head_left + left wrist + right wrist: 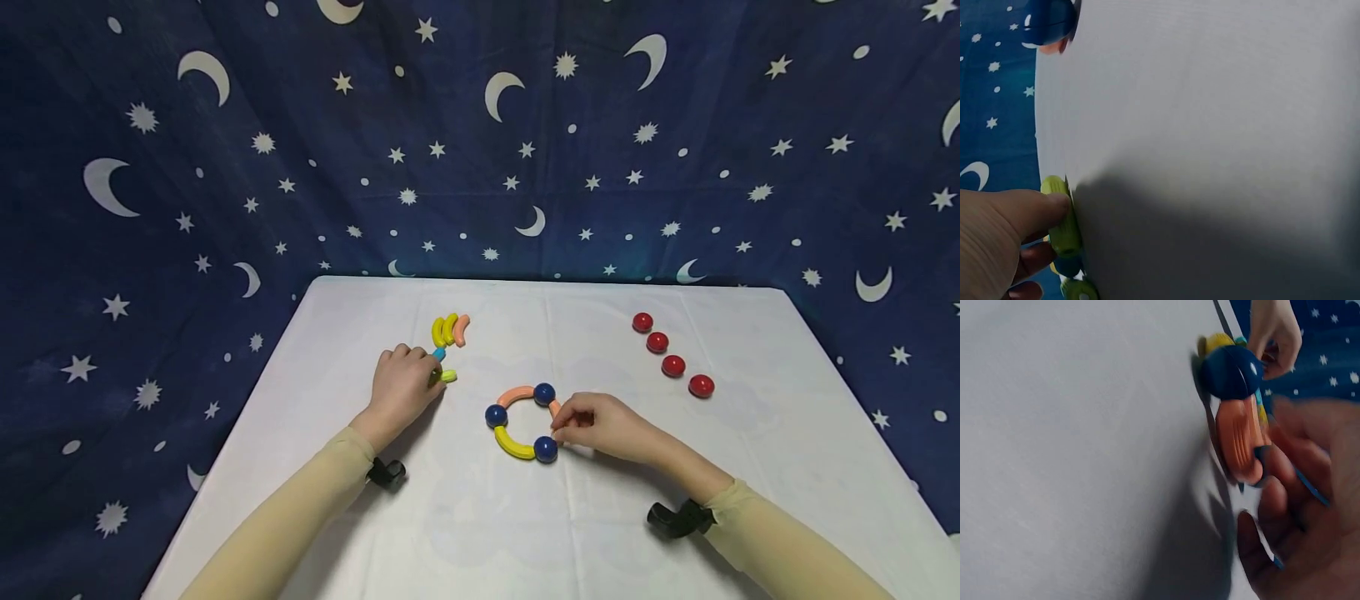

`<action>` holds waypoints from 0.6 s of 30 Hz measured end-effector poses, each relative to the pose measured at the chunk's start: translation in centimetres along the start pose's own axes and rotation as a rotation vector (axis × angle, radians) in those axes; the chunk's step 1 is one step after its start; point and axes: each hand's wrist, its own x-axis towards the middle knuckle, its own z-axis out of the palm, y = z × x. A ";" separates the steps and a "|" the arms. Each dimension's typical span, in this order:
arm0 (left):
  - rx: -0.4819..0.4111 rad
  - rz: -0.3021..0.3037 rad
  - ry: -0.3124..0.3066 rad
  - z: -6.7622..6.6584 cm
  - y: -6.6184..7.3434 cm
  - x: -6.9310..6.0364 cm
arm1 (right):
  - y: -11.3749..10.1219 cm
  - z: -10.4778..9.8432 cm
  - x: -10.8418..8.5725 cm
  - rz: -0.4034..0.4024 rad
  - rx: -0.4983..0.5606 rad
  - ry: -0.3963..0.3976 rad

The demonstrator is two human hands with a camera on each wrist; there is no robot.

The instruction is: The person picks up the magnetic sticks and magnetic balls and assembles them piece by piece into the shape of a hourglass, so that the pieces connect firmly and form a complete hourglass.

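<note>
On the white table a ring of three dark blue balls (545, 449), a yellow curved piece (513, 443) and orange curved pieces (516, 395) lies near the centre. My right hand (611, 427) is at the ring's right side, its loosely bent fingers (1280, 464) close beside an orange piece (1235, 440); blur hides whether they touch it. Farther left, my left hand (403, 388) pinches a light green piece (448, 376), the thumb (1047, 212) lying along it in the left wrist view. A light blue piece (439, 354) shows just beyond these fingers.
Two yellow curved pieces (438, 332) and an orange one (462, 330) lie beyond my left hand. Several red balls (673, 366) form a slanting row at the right. A dark blue cloth (450, 208) with moons and stars hangs behind the table (465, 533).
</note>
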 end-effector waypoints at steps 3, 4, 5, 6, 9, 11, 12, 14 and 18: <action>0.053 0.045 0.004 0.0 0.2 0.0 | 0.4 -0.4 1.0 0.026 -0.001 0.116; 0.070 0.053 -0.003 0.0 0.3 0.0 | 0.5 -0.5 1.4 0.024 -0.019 0.145; 0.084 0.057 -0.016 0.0 0.3 0.0 | 0.7 -0.6 1.7 0.017 -0.043 0.160; 0.091 0.061 -0.027 -0.1 0.4 -0.1 | 0.8 -0.6 2.1 0.005 -0.066 0.159; -0.012 0.035 -0.087 -0.4 0.9 -0.1 | 1.1 -0.7 3.0 -0.033 -0.133 0.101; -0.215 -0.009 -0.143 -0.7 1.4 0.0 | 1.2 -0.7 3.3 -0.044 -0.147 0.054; -0.347 -0.037 -0.172 -0.9 1.8 0.1 | 1.2 -0.7 3.5 -0.044 -0.152 0.040; -0.601 -0.091 -0.230 -1.3 2.6 0.2 | 1.1 -0.7 3.6 -0.030 -0.160 0.029; -0.864 -0.103 -0.315 -2.0 3.9 0.2 | 1.1 -0.7 3.9 -0.015 -0.170 0.045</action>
